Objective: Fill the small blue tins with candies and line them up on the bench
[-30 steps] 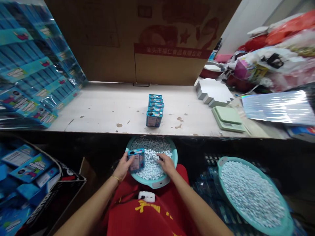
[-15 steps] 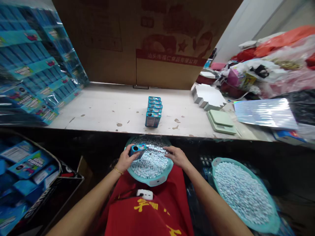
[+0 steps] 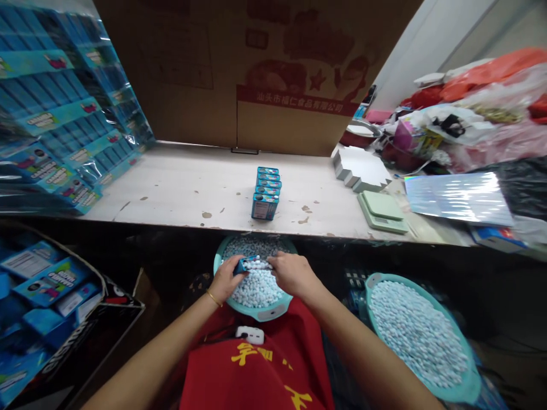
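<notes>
My left hand (image 3: 225, 280) grips a small blue candy box (image 3: 242, 266), tilted with its end toward the right, over a turquoise basin (image 3: 280, 307) on my lap. White and pale-blue pellet candies (image 3: 255, 291) fill the basin. Closed around the handle of what looks like a small scoop (image 3: 268, 265), my right hand (image 3: 294, 274) holds it against the box's end. White candies lie heaped on the scoop; its handle is mostly covered by my fingers. On the table ahead stands a short row of similar blue boxes (image 3: 265, 206).
A second turquoise basin (image 3: 464, 393) of candies sits at the right. Left, a carton (image 3: 96, 319) holds blue boxes below wrapped display packs (image 3: 64, 125). A large cardboard box (image 3: 179, 102) stands at the table's back. A green scale (image 3: 382, 210) and white card stack (image 3: 363, 165) lie right.
My right hand has moved left with the scoop, bringing it to the box. The box has tilted toward the scoop. The row of boxes on the table stays put.
</notes>
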`<state>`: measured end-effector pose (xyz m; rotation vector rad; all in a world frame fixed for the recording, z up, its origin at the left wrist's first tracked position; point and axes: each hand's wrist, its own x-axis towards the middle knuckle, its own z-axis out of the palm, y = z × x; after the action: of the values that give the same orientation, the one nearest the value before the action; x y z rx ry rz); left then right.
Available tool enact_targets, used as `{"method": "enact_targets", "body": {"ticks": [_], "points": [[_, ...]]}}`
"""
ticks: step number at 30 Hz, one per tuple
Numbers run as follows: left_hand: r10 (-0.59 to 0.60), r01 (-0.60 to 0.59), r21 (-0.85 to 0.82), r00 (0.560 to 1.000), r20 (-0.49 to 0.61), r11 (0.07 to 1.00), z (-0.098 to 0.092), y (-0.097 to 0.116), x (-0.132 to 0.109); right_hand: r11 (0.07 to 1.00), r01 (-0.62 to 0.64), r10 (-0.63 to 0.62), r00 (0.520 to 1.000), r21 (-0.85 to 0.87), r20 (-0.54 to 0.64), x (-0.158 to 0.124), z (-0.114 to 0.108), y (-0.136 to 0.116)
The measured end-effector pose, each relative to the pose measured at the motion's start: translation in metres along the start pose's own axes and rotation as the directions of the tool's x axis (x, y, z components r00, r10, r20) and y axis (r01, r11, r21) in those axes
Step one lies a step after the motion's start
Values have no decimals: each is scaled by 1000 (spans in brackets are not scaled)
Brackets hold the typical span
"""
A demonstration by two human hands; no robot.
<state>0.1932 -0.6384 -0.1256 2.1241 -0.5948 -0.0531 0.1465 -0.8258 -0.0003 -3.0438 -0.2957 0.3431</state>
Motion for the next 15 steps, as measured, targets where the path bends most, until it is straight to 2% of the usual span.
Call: {"method": "enact_targets", "body": {"ticks": [2,4,7,9,11,13,15], "points": [[22,-22,7,1000,-1,1000,2,-1,-1,998,17,-18,1000,-60,-13,1,-8,-12],[21,-21,-12,1000,-12,1000,1,-2,-1,996,40,-44,998,-82,-38,1,-13,-13],[-67,62,-94,997,-50,994,-4,-5,-1,998,23,-25,999,-66,-42,-5,-8,10],[-173,158,-194,983,-62,968,-7,-10,0,997,-56,56,998,-58,-8,-9,11,35],[-298,266,-329,953,-49,906,-8,-18,1,985,-156,160,986,-74,52,-10,41,56],[-425,371,-505,905,9,779,-2,-26,2,974,-214,220,971,-76,94,-4,78,64],[-525,442,-673,846,93,593,9,-32,5,975,-222,222,972,-6,74,8,114,57]]}}
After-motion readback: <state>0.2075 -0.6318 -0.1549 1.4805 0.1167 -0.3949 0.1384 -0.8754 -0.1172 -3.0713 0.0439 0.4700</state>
